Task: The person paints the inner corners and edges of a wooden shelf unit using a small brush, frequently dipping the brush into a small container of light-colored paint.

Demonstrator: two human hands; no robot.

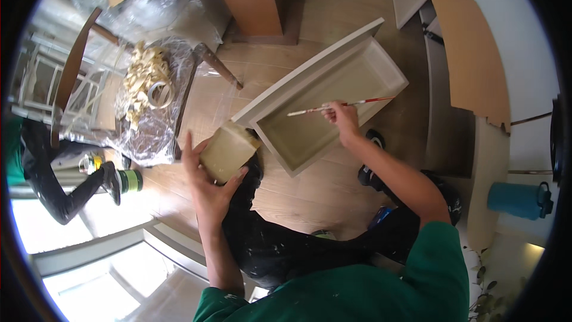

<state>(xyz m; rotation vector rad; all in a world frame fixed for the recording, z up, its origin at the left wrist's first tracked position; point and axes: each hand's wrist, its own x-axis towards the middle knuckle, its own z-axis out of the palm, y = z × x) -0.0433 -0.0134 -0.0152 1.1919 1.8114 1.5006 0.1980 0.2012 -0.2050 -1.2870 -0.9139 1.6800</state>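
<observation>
Drawer: open side up, low in front of wearer, R shoe near its R side; flat on floor or propped, can't tell. Prob. angled so R hand gets in w/o stretching.

Box: tan, squarish (tub or solid block unclear), in L hand, just off drawer's L corner. L grip: thumb along near edge, fingers fanned on L side; prob. cradled thus to keep it steady & close to drawer.

R hand: above drawer interior, thumb + fingers pinching brush approx. mid-length. Light hold, prob. for fine control.

Brush: thin, red/wht, roughly crosswise over drawer; tip contact unclear.

Surface/room: wood-plank floor. Wht unit at R, cardboard beside it. Bright window, lower L. Plastic-wrapped seat, upper L, w/ heap of pale strips + tape roll on top. Far L: co-worker's leg, dk trousers; grn can by the foot. Teal bottle, R edge.
</observation>
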